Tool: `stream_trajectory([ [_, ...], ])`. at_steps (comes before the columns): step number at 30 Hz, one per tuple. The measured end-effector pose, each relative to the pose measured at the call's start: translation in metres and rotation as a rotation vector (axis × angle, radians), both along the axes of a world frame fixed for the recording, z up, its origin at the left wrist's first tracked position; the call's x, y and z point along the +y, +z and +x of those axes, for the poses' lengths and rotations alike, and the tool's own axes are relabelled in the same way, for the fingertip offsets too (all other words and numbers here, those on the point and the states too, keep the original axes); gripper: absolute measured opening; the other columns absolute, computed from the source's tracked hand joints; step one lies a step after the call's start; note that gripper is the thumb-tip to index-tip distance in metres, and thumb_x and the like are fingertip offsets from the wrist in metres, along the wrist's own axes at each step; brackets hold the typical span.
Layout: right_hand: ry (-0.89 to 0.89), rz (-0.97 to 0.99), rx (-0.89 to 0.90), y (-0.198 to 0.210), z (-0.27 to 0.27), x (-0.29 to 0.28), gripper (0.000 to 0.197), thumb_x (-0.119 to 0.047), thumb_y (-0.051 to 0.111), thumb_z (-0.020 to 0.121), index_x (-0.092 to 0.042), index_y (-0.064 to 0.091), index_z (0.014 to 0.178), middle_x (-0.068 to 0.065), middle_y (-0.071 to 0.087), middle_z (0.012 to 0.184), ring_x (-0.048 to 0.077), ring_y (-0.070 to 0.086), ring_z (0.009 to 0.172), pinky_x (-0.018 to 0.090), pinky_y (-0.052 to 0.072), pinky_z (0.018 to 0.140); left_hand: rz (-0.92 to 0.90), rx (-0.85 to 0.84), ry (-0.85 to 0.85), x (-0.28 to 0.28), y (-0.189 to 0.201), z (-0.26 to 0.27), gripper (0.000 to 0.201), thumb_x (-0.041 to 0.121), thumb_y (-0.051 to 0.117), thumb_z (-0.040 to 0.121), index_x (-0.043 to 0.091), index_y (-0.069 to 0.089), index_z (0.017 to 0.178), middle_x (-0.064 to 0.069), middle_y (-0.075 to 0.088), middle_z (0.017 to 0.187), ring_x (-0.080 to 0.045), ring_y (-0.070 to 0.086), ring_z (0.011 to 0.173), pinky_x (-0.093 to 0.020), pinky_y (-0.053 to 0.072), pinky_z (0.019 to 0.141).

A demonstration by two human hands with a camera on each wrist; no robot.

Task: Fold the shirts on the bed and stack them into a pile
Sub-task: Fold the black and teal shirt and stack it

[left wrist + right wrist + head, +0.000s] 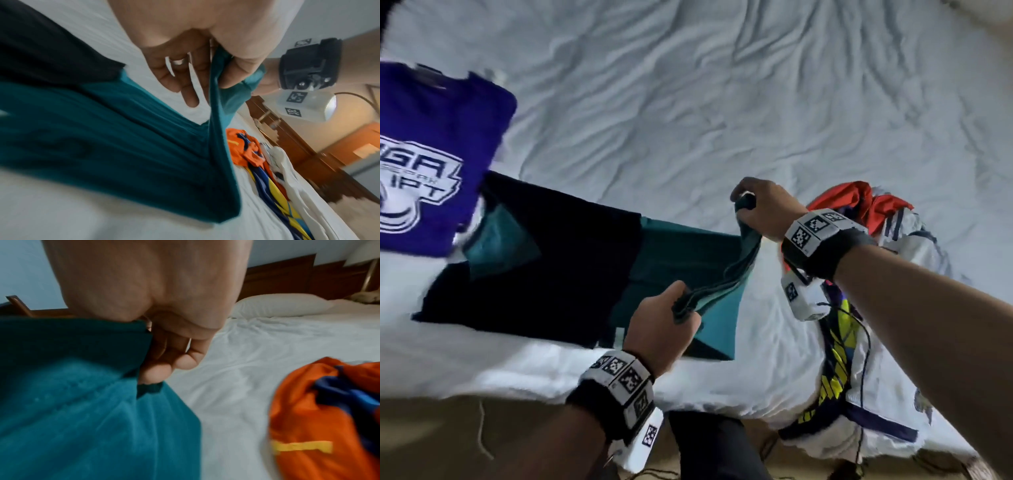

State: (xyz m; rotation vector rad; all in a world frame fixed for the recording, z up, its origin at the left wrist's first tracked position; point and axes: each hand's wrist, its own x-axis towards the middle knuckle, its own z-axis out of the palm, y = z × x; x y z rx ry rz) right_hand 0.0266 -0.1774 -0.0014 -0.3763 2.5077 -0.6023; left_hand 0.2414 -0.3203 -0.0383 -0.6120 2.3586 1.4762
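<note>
Underneath everything, the bed [722,102] spreads white and rumpled, and the teal and black shirt [571,253] lies across its near edge, the black half flat on the sheet, the teal end lifted between my hands. At its far left corner it meets the purple shirt [431,154], already folded. To my right waits a heap of unfolded shirts [859,308], orange, white and yellow. My right hand [760,209] pinches the far corner of the teal hem, fingers curled round a bunched fold; my left hand [661,318] clamps the near corner the same way, thumb over gathered cloth.

Judging from this, I am about to carry the teal end over the black half. The risk lies in the bunching: each grip holds several layers crumpled together, so the edge could land creased or crooked. If one hand leads the other, the fold will skew. The sleeve [496,240] turned onto the black part might slip out as the cloth drags, and pulling too far left could nudge the purple shirt out of shape.
</note>
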Motion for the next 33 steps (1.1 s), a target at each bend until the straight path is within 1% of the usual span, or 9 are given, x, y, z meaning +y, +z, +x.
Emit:
stream_trajectory([
  [7, -0.107, -0.248, -0.084, -0.025, 0.017, -0.183, 0.026, -0.004, 0.058, 0.083, -0.020, 0.062, 0.102, -0.005, 0.067, 0.068, 0.007, 0.060, 0.056, 0.017, 0.046, 0.052, 0.023, 0.016, 0.222, -0.151, 0.002, 0.049, 0.026, 0.006, 0.062, 0.077, 0.020, 0.045, 0.063, 0.010, 0.051, 0.056, -0.007, 0.044, 0.052, -0.022, 0.034, 0.051],
  [10, -0.159, -0.277, -0.137, -0.047, 0.028, -0.260, 0.024, -0.005, 0.057, 0.084, -0.019, 0.062, 0.103, 0.001, 0.066, 0.069, 0.010, 0.055, 0.046, 0.018, 0.040, 0.045, 0.019, -0.015, 0.278, -0.214, -0.006, 0.066, 0.020, 0.010, 0.061, 0.079, 0.019, 0.047, 0.068, 0.005, 0.057, 0.062, -0.008, 0.047, 0.055, -0.025, 0.040, 0.053],
  [13, -0.182, -0.251, -0.158, -0.073, 0.040, -0.329, 0.023, -0.009, 0.059, 0.084, -0.024, 0.061, 0.102, 0.004, 0.069, 0.080, 0.017, 0.060, 0.056, 0.021, 0.042, 0.051, -0.069, -0.047, 0.280, -0.271, -0.021, 0.079, 0.014, 0.021, 0.057, 0.075, 0.016, 0.045, 0.072, -0.006, 0.054, 0.065, -0.022, 0.049, 0.059, -0.046, 0.046, 0.060],
  [18, -0.174, -0.189, -0.143, -0.101, 0.059, -0.404, 0.029, -0.011, 0.060, 0.083, -0.020, 0.065, 0.110, 0.004, 0.067, 0.089, 0.019, 0.062, 0.072, 0.020, 0.044, 0.057, -0.154, -0.142, 0.251, -0.336, -0.042, 0.091, 0.022, 0.033, 0.057, 0.076, 0.018, 0.041, 0.074, 0.002, 0.048, 0.054, -0.028, 0.045, 0.051, -0.047, 0.048, 0.054],
  [20, -0.168, -0.171, -0.146, -0.109, 0.064, -0.417, 0.033, -0.014, 0.061, 0.084, -0.018, 0.063, 0.117, 0.005, 0.068, 0.096, 0.022, 0.065, 0.087, 0.025, 0.049, 0.072, -0.181, -0.195, 0.208, -0.350, -0.049, 0.094, 0.023, 0.041, 0.054, 0.073, 0.018, 0.051, 0.078, -0.001, 0.057, 0.056, -0.028, 0.054, 0.052, -0.044, 0.050, 0.051],
  [23, -0.227, -0.235, -0.196, -0.112, 0.070, -0.419, 0.038, -0.028, 0.067, 0.089, -0.021, 0.058, 0.126, 0.001, 0.072, 0.100, 0.018, 0.066, 0.092, 0.029, 0.050, 0.083, -0.293, -0.249, 0.154, -0.363, -0.056, 0.092, 0.019, 0.029, 0.067, 0.078, 0.021, 0.059, 0.093, -0.001, 0.066, 0.080, -0.028, 0.063, 0.075, -0.039, 0.053, 0.065],
  [27, -0.278, -0.288, -0.086, -0.104, 0.073, -0.394, 0.037, -0.029, 0.065, 0.092, -0.016, 0.060, 0.127, -0.001, 0.068, 0.107, 0.010, 0.061, 0.092, 0.019, 0.048, 0.086, -0.535, 0.002, 0.043, -0.369, -0.061, 0.075, 0.046, 0.024, 0.069, 0.069, 0.014, 0.057, 0.112, -0.009, 0.058, 0.107, -0.034, 0.056, 0.091, -0.043, 0.049, 0.073],
  [30, -0.152, -0.164, 0.175, -0.105, 0.088, -0.348, 0.036, -0.031, 0.058, 0.093, -0.012, 0.063, 0.123, 0.003, 0.063, 0.120, 0.022, 0.057, 0.110, 0.034, 0.046, 0.098, -0.558, 0.177, -0.181, -0.365, -0.062, 0.037, 0.053, 0.034, 0.057, 0.074, 0.012, 0.058, 0.122, -0.012, 0.059, 0.124, -0.036, 0.057, 0.106, -0.044, 0.049, 0.082],
  [33, 0.045, 0.016, 0.389, -0.114, 0.113, -0.291, 0.049, -0.042, 0.046, 0.094, -0.013, 0.056, 0.132, 0.008, 0.049, 0.143, 0.032, 0.046, 0.127, 0.045, 0.042, 0.102, -0.636, 0.169, -0.458, -0.351, -0.071, -0.009, 0.065, 0.042, 0.055, 0.079, 0.014, 0.053, 0.137, -0.011, 0.050, 0.145, -0.035, 0.051, 0.125, -0.046, 0.045, 0.093],
])
